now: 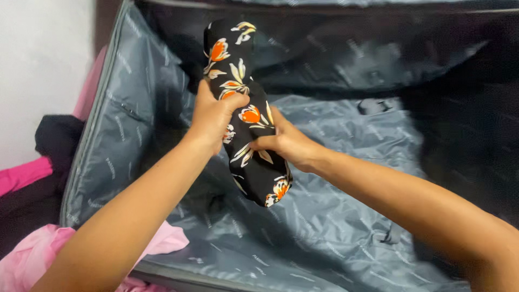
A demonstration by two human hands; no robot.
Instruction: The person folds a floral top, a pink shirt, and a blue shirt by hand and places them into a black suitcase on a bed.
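Over one suitcase [324, 238], two hands [213, 116] [286, 143] grip one roll [246, 116].

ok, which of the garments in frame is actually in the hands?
The rolled black garment with orange flowers, gripped by the left hand and right hand over the open suitcase. The pink clothes and black clothes lie untouched outside it at left.

Both bare forearms are stretched forward from the lower corners of the view and are angled inward. The left hand [212, 116] is raised a little higher, its fingers curled shut and the thumb laid across the top. The right hand [286, 141] is held just beside it, slightly lower, its wrist bent, its fingers pinched closed. The hands are kept close together, nearly touching.
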